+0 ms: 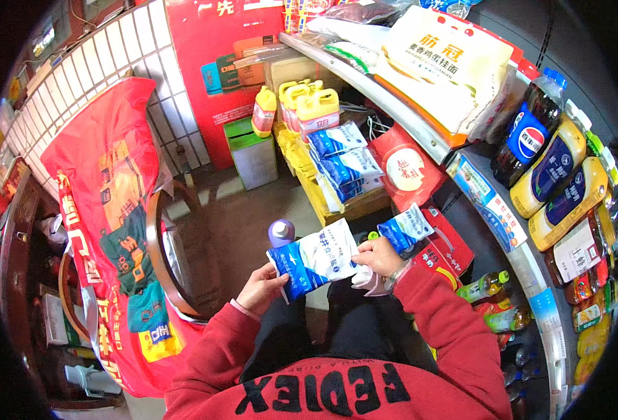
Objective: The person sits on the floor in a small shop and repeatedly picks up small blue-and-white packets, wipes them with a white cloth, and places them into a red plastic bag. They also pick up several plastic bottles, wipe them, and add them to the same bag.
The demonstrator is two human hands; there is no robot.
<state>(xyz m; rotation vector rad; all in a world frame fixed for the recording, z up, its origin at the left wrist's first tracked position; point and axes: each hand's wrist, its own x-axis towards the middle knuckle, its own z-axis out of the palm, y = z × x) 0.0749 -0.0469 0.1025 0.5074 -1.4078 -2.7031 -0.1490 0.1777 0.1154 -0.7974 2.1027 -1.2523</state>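
Note:
A blue-and-white salt packet (314, 260), bearing writing, is stretched between my two hands above my knees. My left hand (263, 289) pinches its left end, thumb on top. At the opposite edge, the fingers of my right hand (379, 257) grip the packet. A crumpled white cloth or tissue (369, 281) hangs under the right palm; whether it is gripped too is unclear. Just beyond that hand lies another blue-and-white packet (406, 228). Several like packets (345, 160) are stacked on a low yellow stand (301, 170). Behind the held packet shows a purple bottle with a white cap (281, 232).
Yellow-topped jugs (316, 110) stand at the stand's far end, beside a green-and-white box (251, 155). A curved metal shelf (372, 86) with bottles and noodle bags runs along the right. Red boxes (448, 241) sit below it. A wooden chair (170, 257) is at left, by a red printed cover (104, 157).

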